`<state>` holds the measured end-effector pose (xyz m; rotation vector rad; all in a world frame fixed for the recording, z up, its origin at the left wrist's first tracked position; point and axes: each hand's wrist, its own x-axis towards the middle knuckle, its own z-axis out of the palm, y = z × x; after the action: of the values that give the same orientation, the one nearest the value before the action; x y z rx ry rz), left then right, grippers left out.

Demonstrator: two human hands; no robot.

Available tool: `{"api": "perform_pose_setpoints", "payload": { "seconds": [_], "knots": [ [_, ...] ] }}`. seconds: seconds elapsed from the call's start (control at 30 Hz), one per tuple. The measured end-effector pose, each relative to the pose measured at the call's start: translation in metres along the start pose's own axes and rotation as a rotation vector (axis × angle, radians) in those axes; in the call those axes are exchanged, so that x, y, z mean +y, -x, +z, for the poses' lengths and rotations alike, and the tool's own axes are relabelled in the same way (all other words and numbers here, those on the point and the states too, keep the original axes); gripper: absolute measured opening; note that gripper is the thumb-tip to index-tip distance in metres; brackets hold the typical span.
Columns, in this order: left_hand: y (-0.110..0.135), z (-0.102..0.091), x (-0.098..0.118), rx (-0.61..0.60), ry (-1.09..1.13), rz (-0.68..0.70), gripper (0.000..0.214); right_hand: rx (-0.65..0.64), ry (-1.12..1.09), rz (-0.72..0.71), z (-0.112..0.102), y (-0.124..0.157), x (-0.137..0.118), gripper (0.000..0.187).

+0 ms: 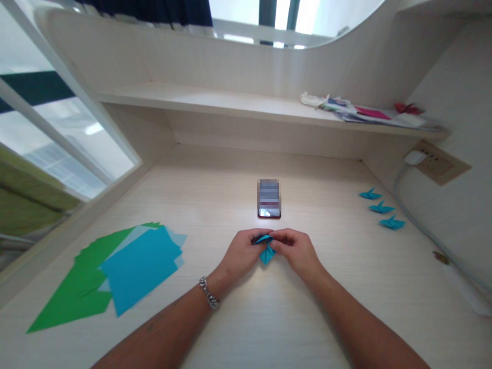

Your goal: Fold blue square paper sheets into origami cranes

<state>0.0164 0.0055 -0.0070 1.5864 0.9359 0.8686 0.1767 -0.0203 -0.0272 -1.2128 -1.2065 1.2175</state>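
A small folded piece of blue origami paper (268, 255) is pinched between my two hands, just above the desk's middle. My left hand (243, 250) grips its left side, fingers closed, with a chain bracelet on that wrist. On the opposite side, my right hand (295, 248) pinches the upper right part between thumb and fingertips. Part of the paper is hidden behind the fingers. Directly beyond my hands lies a phone (269, 200) with a blurred screen. Three folded blue paper cranes (392, 223) stand in a row at the right side of the desk.
Blue paper sheets (144, 269) overlap green sheets (73, 289) at the left. A shelf (215, 102) spans the back, carrying papers and a red item (408, 108). A white cable (426, 233) runs from a plug in the wall socket (442, 163) down the right side.
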Motion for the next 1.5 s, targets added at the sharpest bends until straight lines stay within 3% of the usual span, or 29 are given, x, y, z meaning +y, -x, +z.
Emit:
{"api": "perform_pose_setpoints", "payload": {
  "seconds": [0.57, 0.97, 1.27, 1.5],
  "knots": [
    [-0.001, 0.0, -0.001, -0.024, 0.079, -0.023, 0.028, 0.025, -0.047, 0.063, 0.002, 0.0, 0.0, 0.03],
    [0.0, 0.005, -0.009, 0.008, 0.425, -0.225, 0.035, 0.126, 0.137, -0.036, 0.003, 0.005, -0.007, 0.019],
    [-0.001, 0.002, 0.001, -0.021, 0.215, -0.193, 0.045, 0.124, 0.161, -0.042, 0.004, 0.006, -0.01, 0.016],
    [0.001, 0.008, 0.001, -0.003, 0.441, -0.315, 0.032, 0.125, 0.172, -0.03, 0.004, 0.005, -0.008, 0.017]
  ]
}}
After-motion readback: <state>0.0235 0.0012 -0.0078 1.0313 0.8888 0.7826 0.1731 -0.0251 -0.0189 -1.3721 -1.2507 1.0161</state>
